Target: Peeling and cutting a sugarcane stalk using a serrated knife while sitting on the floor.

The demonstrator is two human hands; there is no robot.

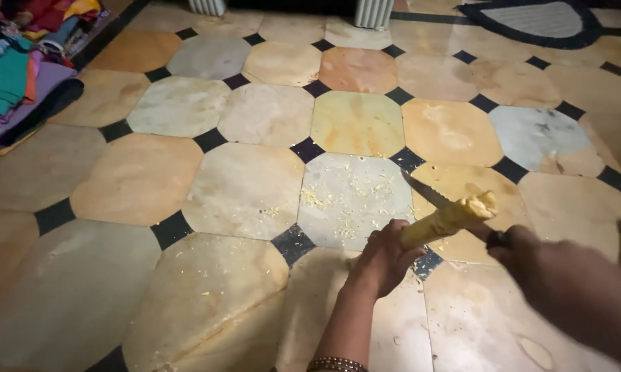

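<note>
Tiled floor (241, 186), octagon tiles in tan and grey with small black squares between; serves as the work area, shavings left where dropped. One pile of folded cloth (17, 76) pushed to the far left edge, well apart from the work. Two white ribbed legs (372, 12) at top, one dark-edged mat (538, 21) top right.

Left hand (383, 258) low over floor, fingers clenched round lower end of one yellow stick (448, 219), held tilted up and away from the body, probably so scrapings fall forward onto the grey tile. Right hand (531, 251), blurred, fingers wrapped on handle of one knife (438, 200); blade laid across the stick near its frayed top end, touching. Pale yellow shavings (345, 200) scattered on the floor just beyond the stick, too many to count. One beaded bracelet (334, 363) on left wrist.
</note>
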